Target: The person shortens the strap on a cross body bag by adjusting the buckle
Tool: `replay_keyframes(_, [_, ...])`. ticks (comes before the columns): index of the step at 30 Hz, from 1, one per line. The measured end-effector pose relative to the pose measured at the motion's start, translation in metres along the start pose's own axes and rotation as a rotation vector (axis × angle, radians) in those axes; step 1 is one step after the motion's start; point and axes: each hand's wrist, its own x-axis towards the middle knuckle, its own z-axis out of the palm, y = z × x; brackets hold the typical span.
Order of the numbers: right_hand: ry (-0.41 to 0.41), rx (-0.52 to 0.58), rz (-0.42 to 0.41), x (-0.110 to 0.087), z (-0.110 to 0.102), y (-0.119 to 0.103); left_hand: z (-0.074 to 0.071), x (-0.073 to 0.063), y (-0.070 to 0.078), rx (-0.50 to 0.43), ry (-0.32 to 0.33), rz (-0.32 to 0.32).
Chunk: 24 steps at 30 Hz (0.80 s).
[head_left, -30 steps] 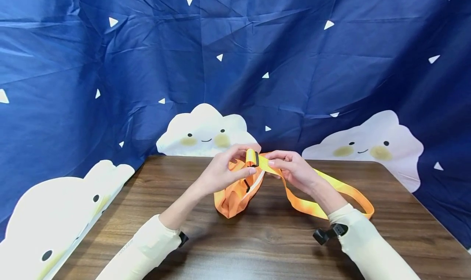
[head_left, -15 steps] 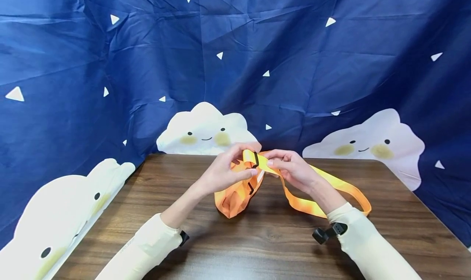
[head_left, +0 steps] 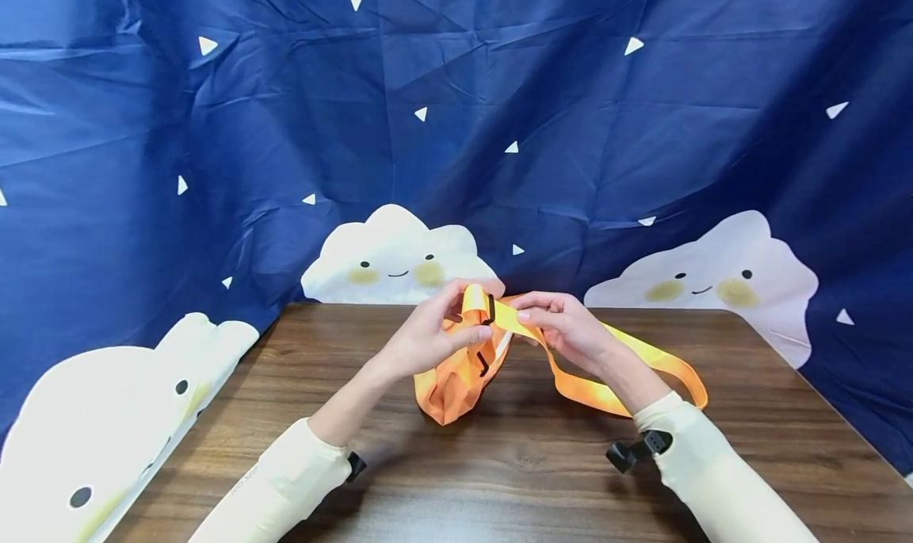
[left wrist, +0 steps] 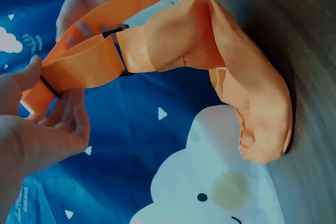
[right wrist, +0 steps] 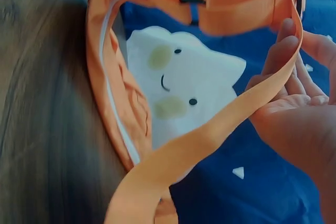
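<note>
An orange waist bag (head_left: 449, 396) with a white zipper (right wrist: 113, 85) stands on the table, its webbing strap (head_left: 595, 399) raised between both hands. My left hand (head_left: 424, 341) pinches the strap by a black slider buckle (head_left: 490, 309), where the webbing folds back in a small loop. To the right of the slider, my right hand (head_left: 567, 333) pinches the strap between thumb and fingers. A second black buckle (left wrist: 122, 51) joins the strap to the bag's end in the left wrist view. Beyond the right hand, the strap runs in a long loop.
A brown wood-grain table (head_left: 464, 479) lies under the bag. Behind it hangs a blue cloth (head_left: 456, 131) printed with white clouds (head_left: 399, 250) and triangles. Each sleeve carries a small black camera (head_left: 623, 456).
The slider and the folded strap at my left hand have shifted slightly left. The long loop on the right has drawn in a little toward my right hand. Both hands keep their grip.
</note>
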Motion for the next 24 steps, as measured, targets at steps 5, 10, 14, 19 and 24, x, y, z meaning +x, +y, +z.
replay_keyframes(5, [-0.006,0.009,0.019,-0.004,-0.008,0.003,-0.002,-0.004,0.007,-0.035,0.013,-0.059])
replay_keyframes(10, [-0.024,0.030,0.003,-0.005,-0.005,0.002,0.002,-0.005,0.012,-0.119,0.004,-0.108])
replay_keyframes(14, [-0.039,0.056,-0.001,-0.004,0.002,0.001,0.005,-0.005,0.011,-0.151,-0.012,-0.132])
replay_keyframes(19, [-0.068,0.072,-0.009,-0.004,0.011,0.000,0.011,-0.006,0.005,-0.081,-0.031,-0.081])
replay_keyframes(24, [-0.057,0.038,-0.002,-0.005,0.014,-0.003,0.013,-0.006,0.004,-0.018,-0.040,-0.028])
